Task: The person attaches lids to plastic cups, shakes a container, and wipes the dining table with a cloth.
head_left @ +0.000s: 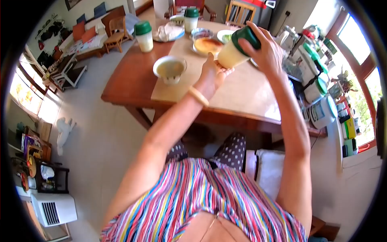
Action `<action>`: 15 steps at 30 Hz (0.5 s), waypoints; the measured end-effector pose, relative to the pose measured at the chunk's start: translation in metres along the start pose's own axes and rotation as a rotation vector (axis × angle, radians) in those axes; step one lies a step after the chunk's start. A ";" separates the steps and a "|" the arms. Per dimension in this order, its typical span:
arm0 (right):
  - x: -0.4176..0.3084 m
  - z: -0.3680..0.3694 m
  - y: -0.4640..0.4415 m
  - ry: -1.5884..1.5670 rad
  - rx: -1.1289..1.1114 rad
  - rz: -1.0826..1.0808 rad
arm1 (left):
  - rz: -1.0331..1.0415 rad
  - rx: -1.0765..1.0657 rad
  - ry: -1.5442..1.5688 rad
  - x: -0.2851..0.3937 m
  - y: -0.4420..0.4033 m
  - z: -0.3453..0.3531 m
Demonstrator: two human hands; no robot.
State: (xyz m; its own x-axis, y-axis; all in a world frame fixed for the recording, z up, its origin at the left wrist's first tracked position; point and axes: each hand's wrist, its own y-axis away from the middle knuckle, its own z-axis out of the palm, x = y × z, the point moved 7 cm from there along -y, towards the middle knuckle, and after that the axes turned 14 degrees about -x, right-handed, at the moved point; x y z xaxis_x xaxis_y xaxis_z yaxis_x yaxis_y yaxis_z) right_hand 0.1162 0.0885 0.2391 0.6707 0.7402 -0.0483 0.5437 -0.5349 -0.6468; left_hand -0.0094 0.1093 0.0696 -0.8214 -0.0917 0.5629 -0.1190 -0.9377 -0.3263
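A pale jar (233, 55) with a dark green lid is tilted above the table, its lid up and to the right. My right hand (264, 50) is wrapped over the green lid. Under the jar's lower end is my left hand (215, 71), its fingers supporting the base; a pale bangle (198, 97) circles that wrist. To the left stands a glass bowl (169, 68) of cloudy yellowish liquid. Just behind the jar lies a dish (207, 45) with orange-yellow contents. Two similar green-lidded jars stand upright, one at the left edge (144, 37), one farther back (191, 21).
On the wooden table (137, 76) are also a plate with a white cloth (169, 31) and a white bowl of something green (225, 36). Containers crowd the counter (314, 86) at right. A white chair seat (269, 169) is beside my legs.
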 end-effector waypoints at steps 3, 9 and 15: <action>-0.003 -0.020 0.000 -0.006 0.080 -0.107 | -0.216 0.159 0.260 -0.020 0.022 0.007; -0.021 -0.050 0.001 0.013 0.224 -0.194 | -0.046 -0.189 -0.073 0.005 0.010 0.034; -0.006 -0.033 0.003 -0.021 0.105 -0.090 | -0.219 -0.078 0.217 -0.012 0.003 0.008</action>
State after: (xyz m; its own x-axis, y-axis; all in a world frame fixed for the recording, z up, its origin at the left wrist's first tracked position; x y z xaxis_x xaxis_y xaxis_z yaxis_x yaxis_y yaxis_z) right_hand 0.1305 0.0684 0.2625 0.6106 0.7919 -0.0018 0.5447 -0.4216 -0.7250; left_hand 0.0044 0.1049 0.0674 -0.8704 0.1910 0.4537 -0.3417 -0.8979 -0.2774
